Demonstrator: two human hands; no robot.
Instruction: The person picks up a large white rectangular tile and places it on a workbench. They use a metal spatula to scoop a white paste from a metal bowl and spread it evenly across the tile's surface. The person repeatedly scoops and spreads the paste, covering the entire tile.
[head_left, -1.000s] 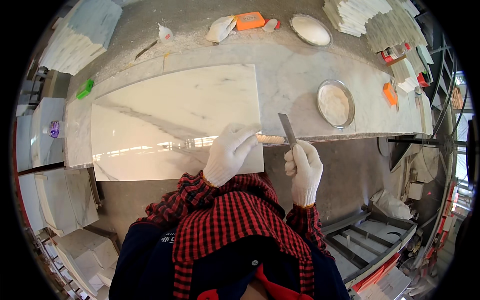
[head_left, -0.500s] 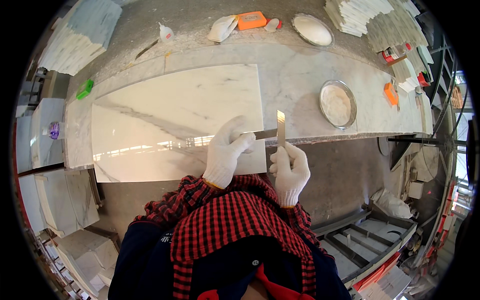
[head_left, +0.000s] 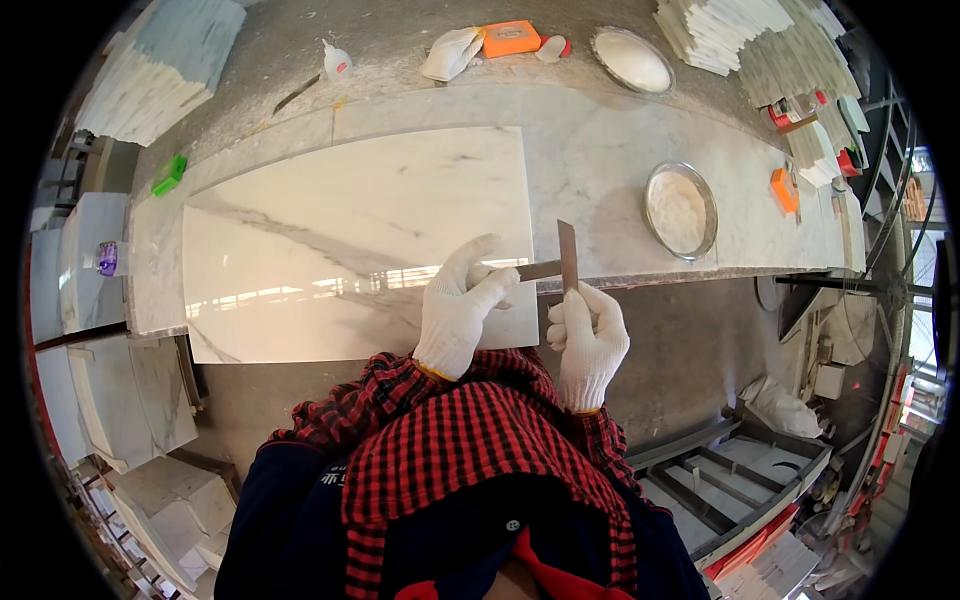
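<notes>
Both hands wear white gloves and meet at the near right corner of a large white marble slab [head_left: 350,230] with grey veins. My left hand [head_left: 460,310] rests over that corner, shut on a narrow metal scraper [head_left: 538,270] that points right. My right hand [head_left: 588,340] is just beside it, off the bench edge, and grips a second flat metal blade [head_left: 567,250] upright. The two blades cross and touch. The slab lies on a pale marble bench [head_left: 600,160].
A round metal dish of pale paste [head_left: 680,210] sits right of the slab, with a second dish [head_left: 630,60] further back. An orange block [head_left: 510,38], a small orange box [head_left: 783,190] and a green item [head_left: 168,175] lie around. Tile stacks [head_left: 740,40] fill the far right; marble pieces [head_left: 120,390] line the left.
My right hand has moved left toward my left hand. Its blade went from tilted to upright and now crosses the left scraper.
</notes>
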